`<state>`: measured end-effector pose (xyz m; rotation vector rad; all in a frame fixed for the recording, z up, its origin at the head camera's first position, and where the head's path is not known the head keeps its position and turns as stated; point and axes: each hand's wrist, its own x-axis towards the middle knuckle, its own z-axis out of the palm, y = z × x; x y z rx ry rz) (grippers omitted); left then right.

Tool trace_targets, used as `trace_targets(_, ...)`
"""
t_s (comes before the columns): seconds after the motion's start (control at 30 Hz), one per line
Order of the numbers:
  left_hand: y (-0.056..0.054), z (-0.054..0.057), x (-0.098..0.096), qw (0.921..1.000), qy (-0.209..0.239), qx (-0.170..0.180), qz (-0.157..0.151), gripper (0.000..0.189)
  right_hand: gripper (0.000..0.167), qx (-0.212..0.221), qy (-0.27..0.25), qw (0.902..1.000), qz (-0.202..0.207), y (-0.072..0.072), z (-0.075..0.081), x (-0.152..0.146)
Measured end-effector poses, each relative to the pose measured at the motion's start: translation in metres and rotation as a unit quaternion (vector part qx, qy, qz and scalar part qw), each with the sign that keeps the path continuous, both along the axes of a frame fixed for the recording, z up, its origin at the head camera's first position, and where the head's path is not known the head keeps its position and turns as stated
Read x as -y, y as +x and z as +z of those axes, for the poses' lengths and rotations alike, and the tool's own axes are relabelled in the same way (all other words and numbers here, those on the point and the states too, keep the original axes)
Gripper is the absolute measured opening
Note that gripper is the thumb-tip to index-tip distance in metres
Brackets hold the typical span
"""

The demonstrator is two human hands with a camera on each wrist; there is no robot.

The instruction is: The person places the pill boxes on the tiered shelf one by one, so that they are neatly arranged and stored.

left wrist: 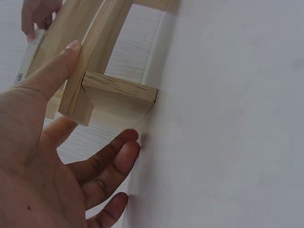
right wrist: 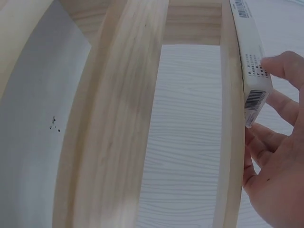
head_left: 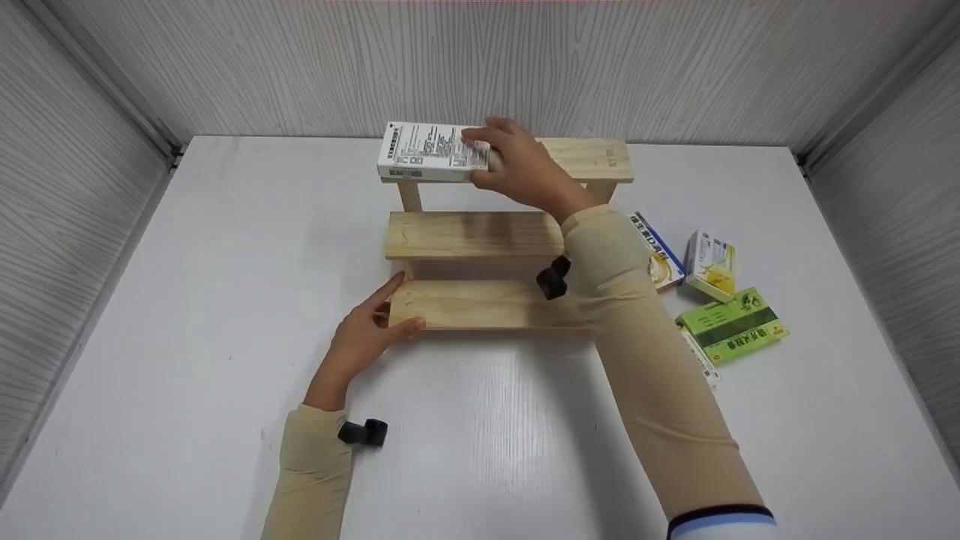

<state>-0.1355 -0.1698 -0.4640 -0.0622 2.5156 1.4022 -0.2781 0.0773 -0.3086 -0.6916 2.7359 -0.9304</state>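
From my station I see the wooden shelf [head_left: 465, 234] standing toward the back edge of the desk [head_left: 247, 225]; it looks stiff, and I'd steady it by a board's end. My left hand [head_left: 364, 334] does that, thumb and forefinger pinching the lowest tier's left end. My right hand [head_left: 525, 165] grasps the right end of the white box [head_left: 427, 154], which lies at the left end of the top tier, label up. I judge this carton light, fairly rigid, a little slick and easily dented, so I'd hold it across its long edges without squeezing.

Only the head view gives me the smaller cartons near the desk's right edge: a green box [head_left: 735, 326], a yellow-and-white box [head_left: 711, 262] and a blue-edged box [head_left: 661, 259]. The left wrist view alone shows the loose fingers [left wrist: 114, 173] clear of the wood; the right wrist view, fingertips below the carton's barcoded end.
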Motion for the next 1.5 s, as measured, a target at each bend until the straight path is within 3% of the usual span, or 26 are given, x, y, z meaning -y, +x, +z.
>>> trace_targets(0.37, -0.002, -0.001, 0.002, 1.0000, -0.006, 0.008, 0.001, 0.089, 0.054, 0.023, -0.077, 0.9963, -0.031, 0.006, 0.006, -0.029)
trace_targets(0.73, -0.002, -0.002, 0.001, 1.0000, -0.007, 0.003, -0.006, 0.086, 0.055, -0.059, -0.078, 0.9941, -0.045, 0.023, 0.020, -0.094)
trace_targets(1.07, -0.001, 0.000, 0.001, 0.9998, -0.014, 0.010, -0.007, 0.087, 0.060, -0.093, -0.042, 0.9934, -0.052, 0.044, 0.024, -0.166)
trace_targets(1.3, -0.002, 0.000, 0.002, 0.9998, -0.014, 0.014, -0.003, 0.088, 0.066, -0.060, -0.027, 0.9951, -0.074, 0.061, 0.011, -0.218)
trace_targets(1.5, -0.002, 0.000, 0.001, 0.9997, -0.018, 0.013, -0.004, 0.088, 0.073, 0.006, -0.005, 0.9940, -0.109, 0.083, -0.022, -0.273)
